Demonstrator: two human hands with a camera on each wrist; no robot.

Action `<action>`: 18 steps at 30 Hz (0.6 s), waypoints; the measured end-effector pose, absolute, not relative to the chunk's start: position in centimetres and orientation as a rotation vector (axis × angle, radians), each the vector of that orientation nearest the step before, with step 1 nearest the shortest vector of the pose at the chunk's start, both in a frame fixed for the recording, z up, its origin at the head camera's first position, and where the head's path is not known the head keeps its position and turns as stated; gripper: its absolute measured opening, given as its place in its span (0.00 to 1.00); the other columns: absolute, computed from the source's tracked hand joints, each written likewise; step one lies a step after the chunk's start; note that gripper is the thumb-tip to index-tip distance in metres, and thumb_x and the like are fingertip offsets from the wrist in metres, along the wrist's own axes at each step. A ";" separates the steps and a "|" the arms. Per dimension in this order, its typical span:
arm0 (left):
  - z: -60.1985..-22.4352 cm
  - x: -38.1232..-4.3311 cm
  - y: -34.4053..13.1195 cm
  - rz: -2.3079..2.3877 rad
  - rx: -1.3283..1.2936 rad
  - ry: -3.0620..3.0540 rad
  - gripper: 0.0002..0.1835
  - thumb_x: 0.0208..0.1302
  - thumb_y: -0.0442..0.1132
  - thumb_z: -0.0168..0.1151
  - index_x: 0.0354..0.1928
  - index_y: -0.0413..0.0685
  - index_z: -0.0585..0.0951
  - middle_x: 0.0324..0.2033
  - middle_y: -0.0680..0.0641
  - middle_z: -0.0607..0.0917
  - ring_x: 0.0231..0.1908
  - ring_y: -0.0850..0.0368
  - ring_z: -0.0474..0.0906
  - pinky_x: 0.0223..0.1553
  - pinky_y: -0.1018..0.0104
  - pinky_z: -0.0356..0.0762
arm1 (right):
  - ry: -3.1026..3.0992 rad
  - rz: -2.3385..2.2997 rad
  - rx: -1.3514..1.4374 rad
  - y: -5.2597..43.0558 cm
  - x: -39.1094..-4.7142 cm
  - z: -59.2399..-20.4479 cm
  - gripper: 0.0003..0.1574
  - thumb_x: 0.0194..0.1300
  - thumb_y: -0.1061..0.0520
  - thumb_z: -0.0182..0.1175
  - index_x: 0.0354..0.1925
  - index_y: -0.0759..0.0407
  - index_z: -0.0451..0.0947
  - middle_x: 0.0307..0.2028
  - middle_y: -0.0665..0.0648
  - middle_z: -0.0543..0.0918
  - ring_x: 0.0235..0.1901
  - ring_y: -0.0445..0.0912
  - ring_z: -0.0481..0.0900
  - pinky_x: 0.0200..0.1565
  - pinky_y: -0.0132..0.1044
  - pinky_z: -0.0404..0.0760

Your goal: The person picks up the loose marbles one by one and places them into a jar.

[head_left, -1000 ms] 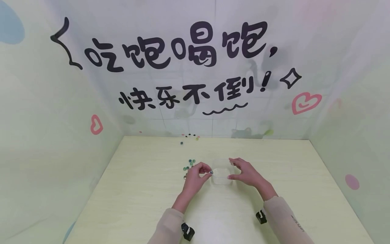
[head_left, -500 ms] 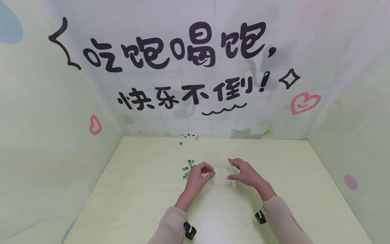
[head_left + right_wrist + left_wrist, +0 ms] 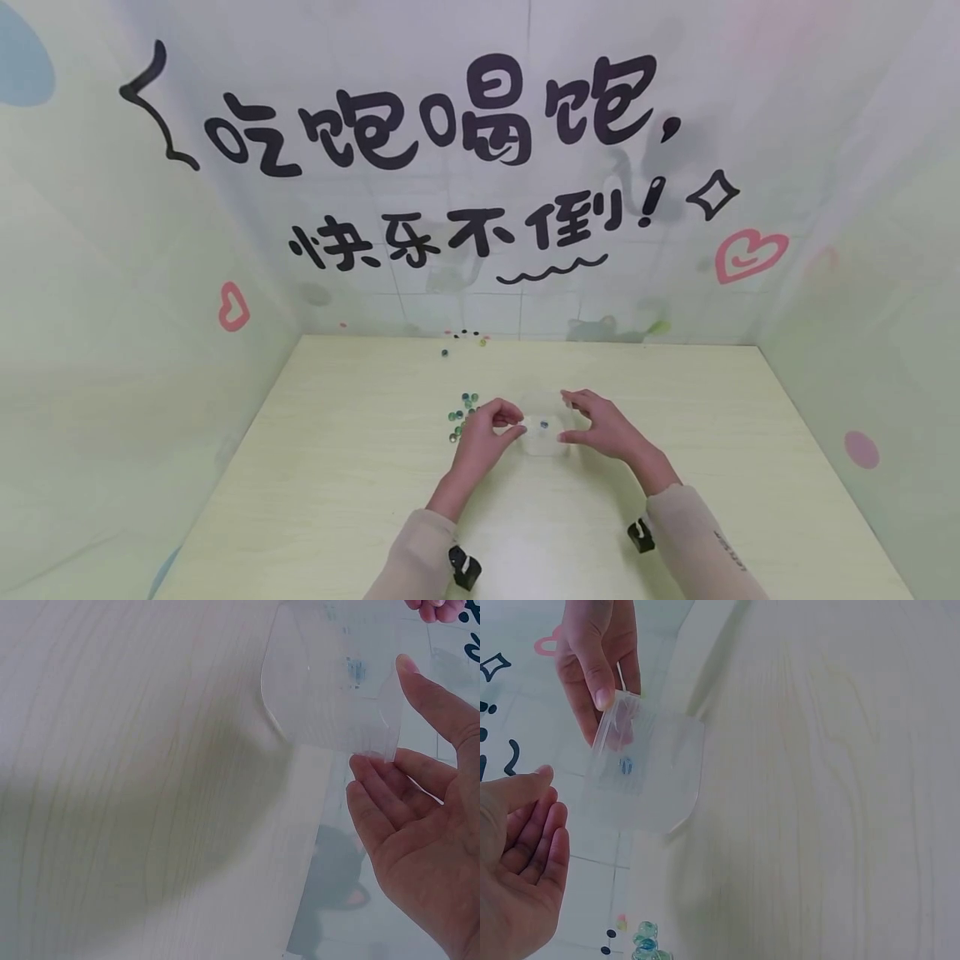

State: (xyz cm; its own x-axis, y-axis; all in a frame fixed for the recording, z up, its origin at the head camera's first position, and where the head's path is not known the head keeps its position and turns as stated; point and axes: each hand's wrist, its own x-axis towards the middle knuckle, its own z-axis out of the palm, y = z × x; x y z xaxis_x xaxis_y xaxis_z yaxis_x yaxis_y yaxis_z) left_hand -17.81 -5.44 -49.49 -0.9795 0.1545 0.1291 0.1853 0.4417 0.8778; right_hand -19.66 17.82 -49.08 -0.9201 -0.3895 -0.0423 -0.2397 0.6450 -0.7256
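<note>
A clear plastic box (image 3: 546, 446) stands on the table between both hands. My right hand (image 3: 606, 427) holds it by its right side, thumb and fingers spread along the wall; the left wrist view has that thumb at the rim. A blue-and-clear glass marble (image 3: 626, 765) shows within the box's outline; whether it touches the bottom I cannot tell. At the box's left rim is my left hand (image 3: 483, 437), its fingers loosely bent and holding nothing, seen also in the left wrist view (image 3: 525, 855). Several green and blue marbles (image 3: 460, 415) lie left of that hand, some hidden behind it.
One dark marble (image 3: 445, 353) lies farther back on the pale wooden table (image 3: 360, 467), and a yellowish one (image 3: 483, 342) is near the back wall (image 3: 420, 312). Printed side walls flank the table left and right. A black wrist strap piece (image 3: 465, 570) hangs at the left sleeve.
The left hand first carried the marble slightly right to the box's rim, then let it go; the marble now appears within the box and the hand has drawn slightly back left. The right hand stays put.
</note>
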 end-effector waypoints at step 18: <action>-49.5 -17.9 -7.1 -1.593 -0.243 -2.632 0.08 0.61 0.34 0.70 0.41 0.45 0.82 0.38 0.46 0.87 0.43 0.52 0.83 0.51 0.54 0.84 | 2.644 -1.135 -0.519 18.0 -19.7 -48.9 0.47 0.62 0.53 0.70 0.71 0.69 0.62 0.61 0.71 0.74 0.65 0.68 0.71 0.64 0.60 0.74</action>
